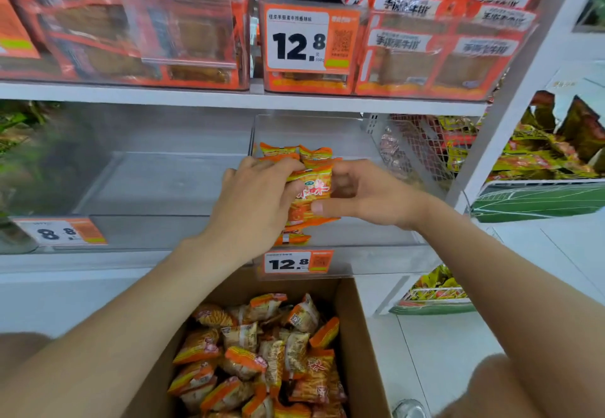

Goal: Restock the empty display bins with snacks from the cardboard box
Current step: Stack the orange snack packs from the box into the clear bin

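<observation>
Gripping a crinkly bunch of shiny orange snack packs point(307, 188) with left hand point(258, 201) and right hand point(366, 195) curled round it, over the clear plastic bin point(360, 142), brown cardboard box point(353, 335) down below.

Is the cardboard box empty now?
No, the box holds many orange snack packs, piled loosely across its whole visible inside.
</observation>
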Demonstrator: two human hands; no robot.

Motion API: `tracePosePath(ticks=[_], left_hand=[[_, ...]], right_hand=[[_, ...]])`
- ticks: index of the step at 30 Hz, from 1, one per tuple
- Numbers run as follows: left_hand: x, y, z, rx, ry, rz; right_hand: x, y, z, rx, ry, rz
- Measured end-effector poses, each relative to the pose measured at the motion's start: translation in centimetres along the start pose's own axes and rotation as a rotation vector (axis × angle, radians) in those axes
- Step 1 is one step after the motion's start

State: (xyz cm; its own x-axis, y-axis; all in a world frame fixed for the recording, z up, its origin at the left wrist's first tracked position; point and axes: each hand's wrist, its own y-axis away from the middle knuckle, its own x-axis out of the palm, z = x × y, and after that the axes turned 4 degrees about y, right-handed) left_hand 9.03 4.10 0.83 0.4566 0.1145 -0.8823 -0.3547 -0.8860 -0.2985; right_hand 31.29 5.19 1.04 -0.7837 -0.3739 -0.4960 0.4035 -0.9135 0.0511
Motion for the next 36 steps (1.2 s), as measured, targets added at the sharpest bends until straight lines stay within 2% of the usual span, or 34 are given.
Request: tracePosePath(ticks=[3,5,8,13,15,19,25,29,31,33,35,36], left_hand=[[0.5,1.3,-1.2,0.073,-0.042,-0.059],[1.8,2.4,-1.6,0.136,-0.131,0.056],[3.4,3.4,-1.6,0.113,-0.186,0.256],[3.5,3.0,-1.5,0.034,-0.135,0.267],[3.6,2.8,-1.5,0.012,-0.136,0.288],[3.9,2.9,-1.6,-0.001,-0.178,0.344],[4.2,3.1,-1.3,0.057,-0.214,0.344],[3.9,3.2,-0.9,0.102,-0.088,0.266],[3.3,3.5,-0.8,0.133,0.018,0.206],[2.4,4.3,-0.8,0.219,0.053,0.104],[1.1,5.4,-1.0,0.344,0.054,0.016],[0.4,6.1,-1.0,0.391,0.057,-0.001]], right_hand=[[-1.1,0.0,-1.3,0.070,-0.003,-0.081],[-2.3,-0.4,-3.5,0.203,0.115,-0.178],[-2.7,-1.5,-6.9,0.407,0.428,-0.271],[-0.5,-5.2,-7.1,0.431,0.488,-0.229],[0.0,-6.6,-6.6,0.439,0.537,-0.279],[1.0,-8.7,-6.3,0.521,0.334,-0.404],[0.1,-8.3,-6.6,0.520,0.209,-0.289],[0.1,-6.5,-6.0,0.525,0.316,-0.372],[0.1,-5.2,-5.2,0.549,0.405,-0.396],[0.0,-3.1,-3.7,0.566,0.689,-0.382],[0.8,-0.6,-1.6,0.412,1.009,-0.406],[1.6,0.8,-0.4,0.266,1.043,-0.406]])
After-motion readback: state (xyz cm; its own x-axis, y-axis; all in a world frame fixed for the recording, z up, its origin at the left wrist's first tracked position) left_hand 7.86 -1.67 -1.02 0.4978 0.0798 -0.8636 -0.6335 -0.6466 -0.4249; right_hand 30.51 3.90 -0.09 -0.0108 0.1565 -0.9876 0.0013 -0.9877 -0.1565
